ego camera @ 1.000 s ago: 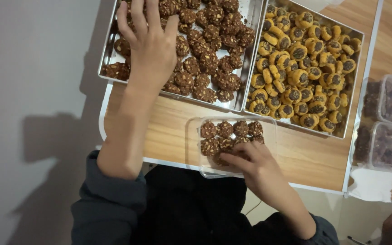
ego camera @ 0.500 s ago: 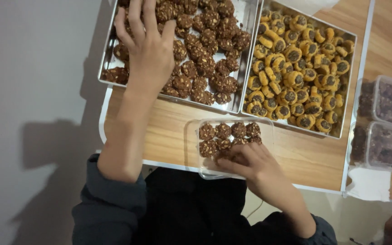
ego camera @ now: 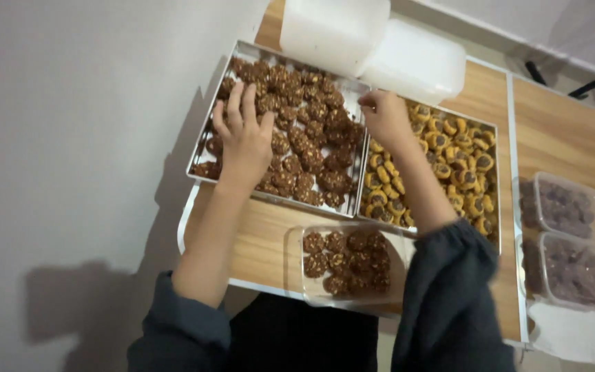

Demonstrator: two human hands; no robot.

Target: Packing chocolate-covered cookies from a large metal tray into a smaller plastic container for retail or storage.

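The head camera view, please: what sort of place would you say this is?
Probably a home baking or packing spot: two metal trays of cookies on a wooden table, and clear plastic containers being filled.

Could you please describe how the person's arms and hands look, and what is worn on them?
Both hands, the left hand and the right hand, are bare: no gloves, rings or watch are visible. Each arm wears a dark grey-blue long sleeve, the left sleeve pushed up towards the elbow, the right sleeve loose and reaching mid-forearm.
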